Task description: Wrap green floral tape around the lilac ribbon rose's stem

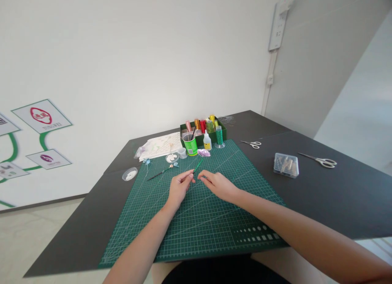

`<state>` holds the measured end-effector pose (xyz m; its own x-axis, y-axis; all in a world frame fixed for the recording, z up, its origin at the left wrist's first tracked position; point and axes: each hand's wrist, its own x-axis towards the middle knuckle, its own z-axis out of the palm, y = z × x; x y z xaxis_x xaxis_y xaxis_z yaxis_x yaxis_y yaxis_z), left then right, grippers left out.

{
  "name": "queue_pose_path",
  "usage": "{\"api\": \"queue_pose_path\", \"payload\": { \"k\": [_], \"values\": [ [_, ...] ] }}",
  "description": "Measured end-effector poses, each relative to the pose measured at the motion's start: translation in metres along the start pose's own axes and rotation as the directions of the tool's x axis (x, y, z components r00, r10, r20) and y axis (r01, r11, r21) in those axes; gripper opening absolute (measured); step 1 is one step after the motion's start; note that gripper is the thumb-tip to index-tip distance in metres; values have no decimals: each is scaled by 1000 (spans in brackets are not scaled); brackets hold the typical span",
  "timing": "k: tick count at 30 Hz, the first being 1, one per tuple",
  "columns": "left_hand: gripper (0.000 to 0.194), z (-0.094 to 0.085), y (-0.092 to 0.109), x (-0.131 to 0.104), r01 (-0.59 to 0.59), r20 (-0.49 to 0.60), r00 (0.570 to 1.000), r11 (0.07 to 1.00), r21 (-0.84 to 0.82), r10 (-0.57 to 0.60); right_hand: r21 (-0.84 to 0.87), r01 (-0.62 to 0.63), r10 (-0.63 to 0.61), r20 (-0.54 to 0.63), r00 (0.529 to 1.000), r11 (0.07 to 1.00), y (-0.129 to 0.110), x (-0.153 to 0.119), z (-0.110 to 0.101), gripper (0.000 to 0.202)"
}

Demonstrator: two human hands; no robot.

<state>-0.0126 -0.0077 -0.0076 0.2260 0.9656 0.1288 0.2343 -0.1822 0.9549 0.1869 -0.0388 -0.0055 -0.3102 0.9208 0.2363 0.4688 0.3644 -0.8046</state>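
Over the middle of the green cutting mat [190, 235], my left hand [180, 187] pinches a thin green stick [199, 165] between thumb and fingertips. The stick slants up and to the right, dark near the fingers. Just to its right is my right hand [219, 185], fingers bent and tips drawn together; anything between them is too small to make out. The hands are close but apart. Beyond them lie a purple and white petal-shaped piece [203, 153] and a thin dark brush-like tool [156, 176], with small blue flower pieces [175, 164] near its tip.
A green box [225, 133] of thread spools stands at the back, with a green can [191, 147], a glue bottle [207, 141] and a teal spool [219, 136] before it. Scissors [326, 163], smaller scissors [255, 145] and a clear case [286, 165] lie right; a shallow dish [130, 174] left.
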Motion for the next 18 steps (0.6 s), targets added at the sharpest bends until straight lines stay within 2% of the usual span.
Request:
{"api": "queue_pose_path", "payload": {
  "k": [4,10,14,18],
  "values": [
    [59,0,-2,0,-15,32,999,997,80,13,-6,66,-66,5,998,998,-6,-1,-5,23],
    [33,8,1,-8,-71,158,987,971,228,35,82,90,-85,-62,994,992,-16,-2,-24,38],
    [22,16,6,-17,-111,276,961,954,277,32,181,104,-86,-103,991,978,-15,1,-45,43],
    [18,21,10,-24,-168,389,920,943,287,46,205,73,-52,-109,993,976,-7,5,-55,44]
  ]
}}
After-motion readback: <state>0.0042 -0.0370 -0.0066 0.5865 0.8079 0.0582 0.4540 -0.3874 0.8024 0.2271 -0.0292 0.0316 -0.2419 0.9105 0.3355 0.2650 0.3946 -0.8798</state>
